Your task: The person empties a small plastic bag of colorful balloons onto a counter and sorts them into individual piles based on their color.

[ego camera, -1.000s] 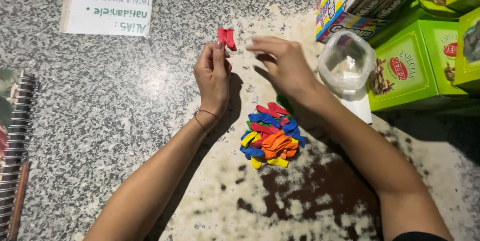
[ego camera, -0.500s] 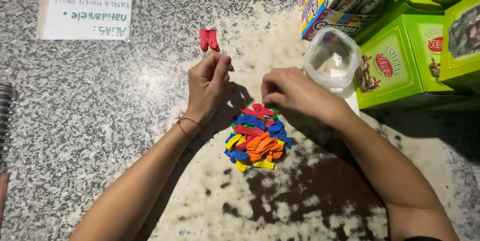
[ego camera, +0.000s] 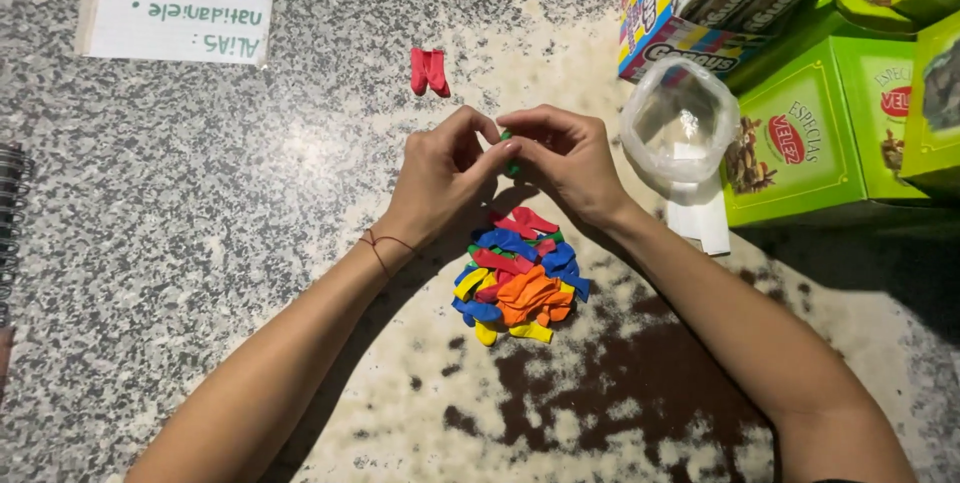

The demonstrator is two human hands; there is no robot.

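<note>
Both hands meet above the pile of uninflated balloons (ego camera: 520, 288) on the speckled stone counter (ego camera: 200, 243). The left hand (ego camera: 440, 178) and right hand (ego camera: 570, 163) pinch one small green balloon (ego camera: 511, 165) between their fingertips, just above the pile. Risk: the balloon is mostly hidden by the fingers and could slip into the pile. Two red balloons (ego camera: 430, 72) lie apart, farther back. A clear plastic bag (ego camera: 680, 128) stands right of the hands, beside green cartons (ego camera: 800, 148) and a multicoloured box (ego camera: 665, 18). A white rectangular label (ego camera: 180, 13) lies at far left.
</note>
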